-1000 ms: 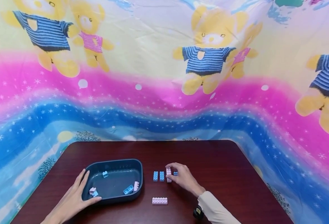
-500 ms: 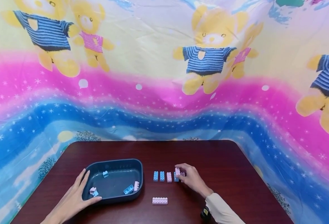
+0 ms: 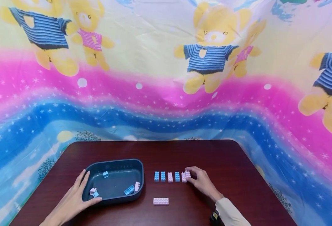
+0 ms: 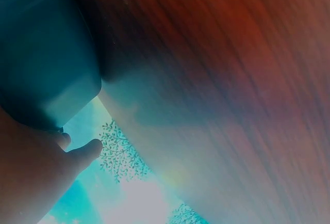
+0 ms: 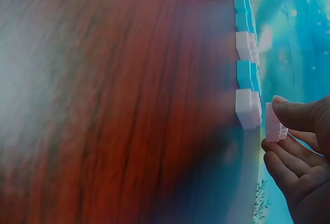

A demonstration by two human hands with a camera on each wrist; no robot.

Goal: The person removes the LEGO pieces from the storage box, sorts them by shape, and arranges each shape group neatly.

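My left hand (image 3: 75,196) rests against the left end of a dark tray (image 3: 140,168), with its fingers spread and its thumb along the near rim. Between thumb and fingers, my right hand (image 3: 204,183) pinches a pink brick (image 3: 187,174) at the right end of a row. In the right wrist view, that pink brick (image 5: 273,123) is apart from the last pink brick (image 5: 247,109) of the row. From left, the row has a blue brick (image 3: 156,176), another blue brick (image 3: 163,176), a pink brick (image 3: 170,177), a blue brick (image 3: 177,176) and a pink brick (image 3: 184,177).
A longer pink brick (image 3: 161,201) lies sideways nearer the front of the brown table (image 3: 211,153). Inside the tray are several loose pieces, among them a small blue brick (image 3: 105,174), a blue brick (image 3: 129,190) and a pink brick (image 3: 137,186). A patterned cloth (image 3: 154,103) hangs behind.
My right hand has moved right along the row, from the third brick to past the last one, with a pink brick in its fingers recently. The left hand and tray stay put.
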